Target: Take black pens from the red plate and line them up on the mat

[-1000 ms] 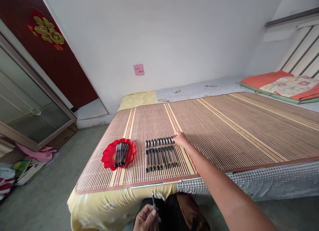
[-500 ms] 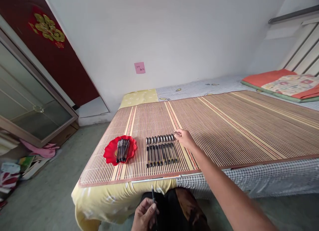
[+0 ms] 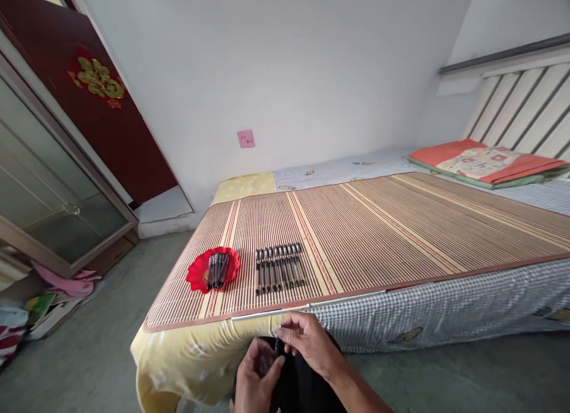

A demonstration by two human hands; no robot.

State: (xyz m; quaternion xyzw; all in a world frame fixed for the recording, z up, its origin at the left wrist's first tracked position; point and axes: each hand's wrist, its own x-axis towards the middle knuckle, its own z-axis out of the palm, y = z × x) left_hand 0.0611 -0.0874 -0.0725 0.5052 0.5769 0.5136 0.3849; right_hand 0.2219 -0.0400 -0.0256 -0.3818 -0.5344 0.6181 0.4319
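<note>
left hand [image 3: 255, 378] and right hand [image 3: 308, 343] at 6 o'clock, fingers of both pinched on black pen [image 3: 278, 346], pen row [image 3: 279, 269] at 12 o'clock

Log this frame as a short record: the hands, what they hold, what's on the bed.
Left hand: holds a dark pen in front of the bed
Right hand: pinches the same pen's top
Bamboo mat: row of pens laid side by side
Red dish: more pens, left of the row
Pillow: far right
</note>
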